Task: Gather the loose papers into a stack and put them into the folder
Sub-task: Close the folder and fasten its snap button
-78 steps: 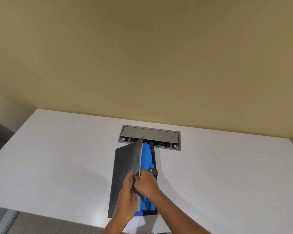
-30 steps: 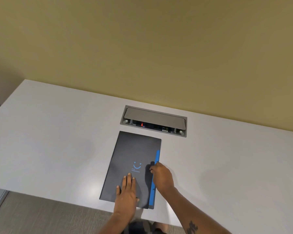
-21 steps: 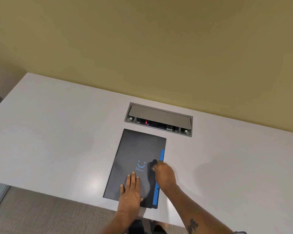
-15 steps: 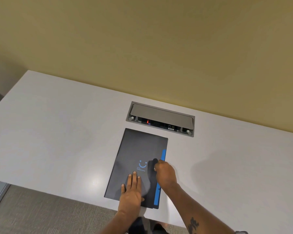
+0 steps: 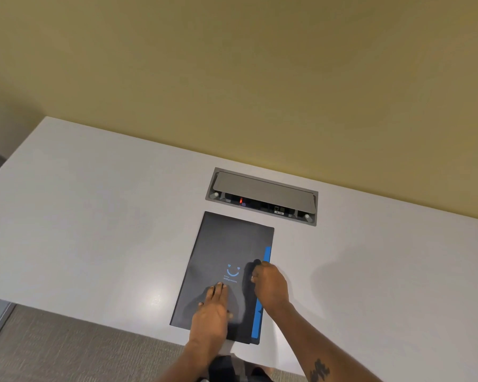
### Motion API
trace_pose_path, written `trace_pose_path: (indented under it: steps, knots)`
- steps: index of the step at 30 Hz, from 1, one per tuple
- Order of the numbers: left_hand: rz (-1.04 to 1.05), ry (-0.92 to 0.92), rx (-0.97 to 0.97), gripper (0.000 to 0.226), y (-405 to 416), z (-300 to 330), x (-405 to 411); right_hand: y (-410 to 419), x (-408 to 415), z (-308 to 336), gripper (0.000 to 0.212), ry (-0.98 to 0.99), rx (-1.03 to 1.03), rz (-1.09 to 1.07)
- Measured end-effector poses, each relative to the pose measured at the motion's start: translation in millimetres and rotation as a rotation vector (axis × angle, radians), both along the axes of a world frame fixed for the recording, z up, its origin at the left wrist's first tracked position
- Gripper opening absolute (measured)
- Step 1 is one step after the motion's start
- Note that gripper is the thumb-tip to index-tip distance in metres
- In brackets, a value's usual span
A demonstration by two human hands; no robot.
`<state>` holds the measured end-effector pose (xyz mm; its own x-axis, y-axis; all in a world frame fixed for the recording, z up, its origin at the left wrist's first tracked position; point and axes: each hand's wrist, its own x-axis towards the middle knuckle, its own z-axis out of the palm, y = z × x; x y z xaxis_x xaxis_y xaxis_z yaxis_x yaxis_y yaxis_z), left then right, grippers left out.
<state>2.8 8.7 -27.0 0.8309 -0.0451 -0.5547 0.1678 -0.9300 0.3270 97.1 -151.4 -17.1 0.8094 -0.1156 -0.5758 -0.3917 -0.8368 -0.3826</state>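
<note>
A dark grey folder (image 5: pixel 226 252) with a blue smile logo lies closed and flat on the white table (image 5: pixel 94 216), near its front edge. A blue strip (image 5: pixel 261 304) of its inside shows along the right side. My left hand (image 5: pixel 211 312) rests flat, fingers together, on the cover's lower part. At the folder's right edge my right hand (image 5: pixel 269 285) is curled, fingertips pinching the small dark closure tab (image 5: pixel 254 264). No loose papers are visible.
A grey recessed power and cable box (image 5: pixel 261 195), its lid tilted, is set into the table just behind the folder. A yellow wall rises behind the table. Grey carpet (image 5: pixel 53 348) shows below the front edge.
The raised cover has come down flat on the folder. My left hand now presses on it, and my right hand stays at the tab on the right edge. The view shifted slightly.
</note>
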Motion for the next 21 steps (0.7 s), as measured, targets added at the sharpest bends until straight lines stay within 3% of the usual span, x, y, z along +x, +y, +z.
trace_pose_path:
  steps: [4, 6, 9, 11, 15, 18, 21]
  knots:
    - [0.421, -0.207, -0.174, 0.068, 42, 9, 22, -11, -16, 2, 0.044, -0.162, 0.132, -0.257]
    - [0.564, -0.274, -0.177, 0.051, 62, 5, 35, -17, -22, 3, 0.048, -0.141, 0.199, -0.415]
    - [0.621, -0.219, -0.137, 0.030, 84, -1, 47, -22, -27, 1, 0.027, -0.110, 0.253, -0.524]
    - [0.633, -0.167, -0.128, 0.029, 91, -5, 50, -22, -29, 1, 0.015, -0.104, 0.302, -0.554]
    - [0.650, -0.132, -0.170, 0.032, 100, -14, 55, -19, -26, 0, 0.010, -0.060, 0.362, -0.602]
    - [0.656, -0.153, -0.226, 0.028, 104, -17, 58, -9, -24, 1, 0.023, -0.044, 0.381, -0.617]
    - [0.766, -0.185, -0.281, 0.024, 114, -17, 58, 9, -20, 1, 0.017, -0.033, 0.423, -0.626]
